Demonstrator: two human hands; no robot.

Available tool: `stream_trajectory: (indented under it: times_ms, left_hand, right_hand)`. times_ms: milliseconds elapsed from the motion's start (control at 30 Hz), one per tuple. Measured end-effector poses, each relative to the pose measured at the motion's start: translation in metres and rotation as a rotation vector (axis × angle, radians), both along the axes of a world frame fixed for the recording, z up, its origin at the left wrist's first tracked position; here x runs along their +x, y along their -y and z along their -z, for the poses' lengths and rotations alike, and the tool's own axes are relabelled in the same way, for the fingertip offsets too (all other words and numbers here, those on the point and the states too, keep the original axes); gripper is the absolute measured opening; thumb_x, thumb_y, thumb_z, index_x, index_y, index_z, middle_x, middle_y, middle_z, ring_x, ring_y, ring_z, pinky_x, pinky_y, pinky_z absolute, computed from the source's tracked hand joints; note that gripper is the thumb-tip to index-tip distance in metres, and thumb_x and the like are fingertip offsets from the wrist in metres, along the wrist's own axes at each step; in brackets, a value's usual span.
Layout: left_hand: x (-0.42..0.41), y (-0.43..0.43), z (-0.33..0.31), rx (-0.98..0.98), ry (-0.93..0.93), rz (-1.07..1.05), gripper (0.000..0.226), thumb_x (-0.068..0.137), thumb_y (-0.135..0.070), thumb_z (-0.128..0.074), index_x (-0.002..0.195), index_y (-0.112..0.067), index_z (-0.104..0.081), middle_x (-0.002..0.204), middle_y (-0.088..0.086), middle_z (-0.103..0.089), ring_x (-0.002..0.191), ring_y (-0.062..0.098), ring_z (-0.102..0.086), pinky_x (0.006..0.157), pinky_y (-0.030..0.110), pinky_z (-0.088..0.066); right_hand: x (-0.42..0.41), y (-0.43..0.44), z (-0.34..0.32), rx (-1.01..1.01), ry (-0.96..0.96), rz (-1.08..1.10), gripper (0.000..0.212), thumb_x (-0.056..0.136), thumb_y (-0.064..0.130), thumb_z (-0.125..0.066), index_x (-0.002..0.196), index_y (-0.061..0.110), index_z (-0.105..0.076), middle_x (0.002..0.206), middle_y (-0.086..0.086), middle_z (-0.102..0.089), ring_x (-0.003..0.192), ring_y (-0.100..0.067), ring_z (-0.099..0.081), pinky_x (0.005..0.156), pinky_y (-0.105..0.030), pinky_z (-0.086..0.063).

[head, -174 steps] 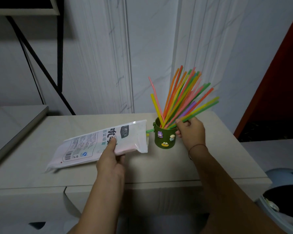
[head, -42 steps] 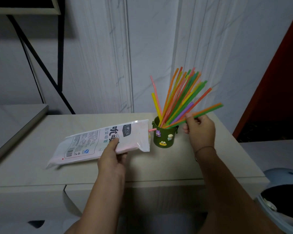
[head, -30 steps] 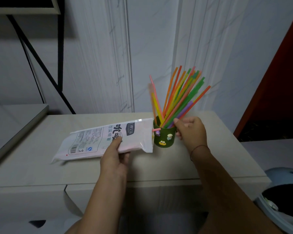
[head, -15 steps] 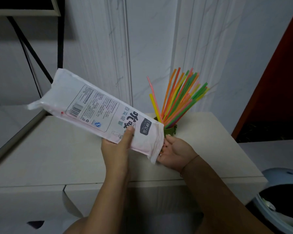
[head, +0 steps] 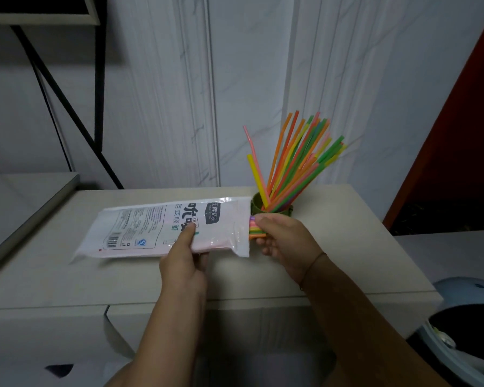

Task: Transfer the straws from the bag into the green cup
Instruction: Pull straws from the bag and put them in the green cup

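Far to the left of the green cup [head: 259, 206], a black metal frame [head: 67, 107] stood against the white panelled wall [head: 157, 93], with a lower grey ledge [head: 25, 196] beneath it. The cup itself stood near the back edge of a pale cabinet top [head: 95, 277], and everything else was arranged around it. Stretching away to the cup's left lay the bag [head: 151, 227], a long white printed pouch held roughly level just above the cabinet top. Whether its far left end touched the surface could not be told. The bag's open mouth came right up against the cup's left side and hid part of its wall. The left hand [head: 183, 263], nearer the viewer than the cup and to its left, pinched the bag near the middle, thumb pressed on the printed face and fingers tucked underneath. At the bag's mouth, just in front of the cup, a bundle of straw ends [head: 255, 229] in mixed colours poked out. The right hand [head: 285, 241], directly in front of the cup and covering its lower half, had its thumb and fingers curled round that bundle, clamped on it. A thin cord [head: 310, 268] circled that wrist. Inside the cup, the standing straws [head: 294, 166] fanned up and to the right: orange, yellow, green and pink, with one pink straw leaning left. To the cup's right rose a dark red panel [head: 458, 135], and lower right of it, below the cabinet's edge, sat a pale blue bin [head: 464, 331].
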State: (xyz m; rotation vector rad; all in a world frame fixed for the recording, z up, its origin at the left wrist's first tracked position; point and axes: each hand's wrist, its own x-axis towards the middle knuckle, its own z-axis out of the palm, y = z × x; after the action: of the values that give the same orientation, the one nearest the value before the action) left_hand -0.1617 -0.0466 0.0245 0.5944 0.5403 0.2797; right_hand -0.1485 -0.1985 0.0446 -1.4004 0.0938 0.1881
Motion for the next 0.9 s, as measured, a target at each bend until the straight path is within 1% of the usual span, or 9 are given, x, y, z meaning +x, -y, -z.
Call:
stream_trajectory:
  times_ms: [67,133,233,367,433,533,633,767,900]
  left_hand:
    - [0.001,0.0,-0.001,-0.005,0.008,0.007,0.033,0.082,-0.002,-0.067,0.109,-0.019,-0.06,0.115,0.005,-0.069,0.101,0.019,-0.067,0.084,0.038,-0.056]
    - [0.002,0.0,-0.002,-0.013,0.02,0.032,0.031,0.081,-0.004,-0.069,0.107,-0.02,-0.062,0.112,0.003,-0.071,0.1,0.017,-0.068,0.079,0.035,-0.058]
    - [0.002,0.001,-0.003,-0.037,0.027,0.074,0.035,0.081,-0.005,-0.07,0.112,-0.019,-0.063,0.106,0.003,-0.072,0.096,0.016,-0.07,0.074,0.035,-0.059]
    - [0.001,0.001,-0.003,-0.093,0.017,0.09,0.027,0.081,0.0,-0.067,0.102,-0.015,-0.063,0.101,0.004,-0.072,0.09,0.017,-0.07,0.068,0.036,-0.06]
    - [0.001,-0.001,-0.003,-0.117,0.005,0.075,0.027,0.082,0.002,-0.065,0.102,-0.015,-0.061,0.1,0.004,-0.072,0.089,0.017,-0.07,0.066,0.035,-0.06]
    - [0.001,-0.004,-0.003,-0.145,-0.007,0.064,0.021,0.084,0.003,-0.062,0.096,-0.014,-0.06,0.097,0.004,-0.07,0.088,0.017,-0.068,0.063,0.034,-0.06]
    - [0.002,-0.005,-0.003,-0.157,-0.015,0.049,0.019,0.085,0.004,-0.061,0.092,-0.014,-0.058,0.095,0.004,-0.069,0.085,0.016,-0.067,0.066,0.036,-0.058]
    - [0.003,-0.004,-0.002,-0.151,-0.022,0.043,0.019,0.085,0.003,-0.062,0.091,-0.014,-0.059,0.095,0.003,-0.069,0.085,0.016,-0.067,0.066,0.035,-0.058]
    - [0.002,0.0,-0.001,-0.133,-0.031,0.042,0.022,0.083,0.003,-0.063,0.095,-0.015,-0.06,0.098,0.002,-0.07,0.089,0.016,-0.068,0.067,0.036,-0.058]
  right_hand:
    - [-0.001,0.001,-0.001,-0.063,0.087,0.02,0.017,0.09,0.009,-0.056,0.103,0.0,-0.065,0.077,-0.01,-0.06,0.055,-0.011,-0.052,0.047,-0.017,-0.046]
    - [-0.002,0.002,-0.003,-0.126,0.16,0.026,0.013,0.088,0.007,-0.059,0.097,0.001,-0.067,0.074,-0.009,-0.063,0.053,-0.009,-0.055,0.049,-0.016,-0.048]
    - [-0.005,0.003,-0.007,-0.168,0.234,-0.015,0.01,0.085,0.006,-0.063,0.093,0.004,-0.068,0.069,-0.006,-0.065,0.046,-0.003,-0.056,0.048,-0.013,-0.048]
    - [-0.005,0.008,-0.011,-0.172,0.278,0.014,0.007,0.085,0.007,-0.064,0.083,0.01,-0.07,0.052,0.002,-0.06,0.041,-0.001,-0.051,0.045,-0.013,-0.045]
    - [-0.002,0.014,-0.013,-0.129,0.272,0.083,0.008,0.085,0.009,-0.064,0.079,0.012,-0.069,0.044,0.004,-0.056,0.04,-0.003,-0.049,0.043,-0.014,-0.044]
    - [0.004,0.027,-0.014,-0.062,0.257,0.172,0.006,0.085,0.011,-0.064,0.083,0.01,-0.07,0.047,0.001,-0.055,0.043,-0.008,-0.049,0.045,-0.017,-0.044]
    - [0.007,0.037,-0.015,0.056,0.226,0.204,0.008,0.087,0.009,-0.062,0.088,0.005,-0.068,0.045,0.003,-0.053,0.04,-0.005,-0.048,0.042,-0.015,-0.042]
    - [0.009,0.035,-0.013,0.259,0.151,0.136,0.01,0.089,0.011,-0.058,0.088,0.004,-0.065,0.056,0.001,-0.053,0.044,-0.003,-0.048,0.042,-0.016,-0.042]
    - [0.006,0.022,-0.008,0.339,0.088,0.03,0.012,0.089,0.008,-0.057,0.098,0.002,-0.062,0.063,-0.001,-0.056,0.048,-0.004,-0.053,0.045,-0.015,-0.044]
